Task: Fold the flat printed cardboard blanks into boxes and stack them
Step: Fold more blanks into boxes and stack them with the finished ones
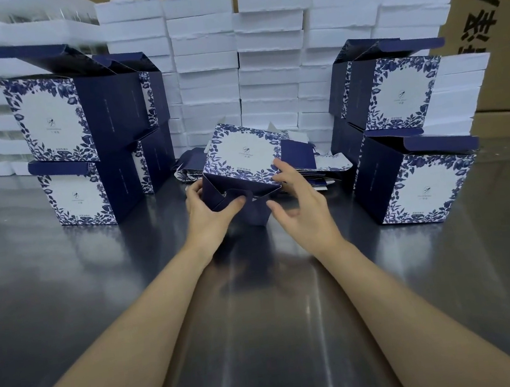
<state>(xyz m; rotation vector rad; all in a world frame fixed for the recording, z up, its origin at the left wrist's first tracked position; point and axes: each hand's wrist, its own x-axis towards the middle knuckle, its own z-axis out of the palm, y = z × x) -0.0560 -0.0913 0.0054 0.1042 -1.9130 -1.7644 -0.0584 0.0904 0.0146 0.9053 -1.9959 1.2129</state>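
Half-formed box [245, 162] sits at table centre, tipped on its side so the white floral panel faces up and away and the open bottom end faces the person. Taking this box as landmark: left hand [209, 210] is at its near-left corner, thumb pressing a navy bottom flap [231, 197] inward, remaining fingers curled round the left wall; a grip, not a flat push. Right hand [299, 202] is at its near-right edge, fingers spread and relaxed, fingertips touching the printed panel, thumb apart from the hanging navy flap [256, 214]; it holds nothing. Behind and right of the box lies the heap of flat blanks [324, 168], touching or just beside it. Finished boxes stand two high left of it [81, 150] and right of it [401, 143], well apart, lids up. White foam trays [206, 70] are stacked behind. Steel table [67, 296] below. Judgement: the bottom closure is in hand. The box's long axis runs left-right across the person, with the loose flap pointing toward them, nearer the right thumb; that hand is likely best placed to tuck it.
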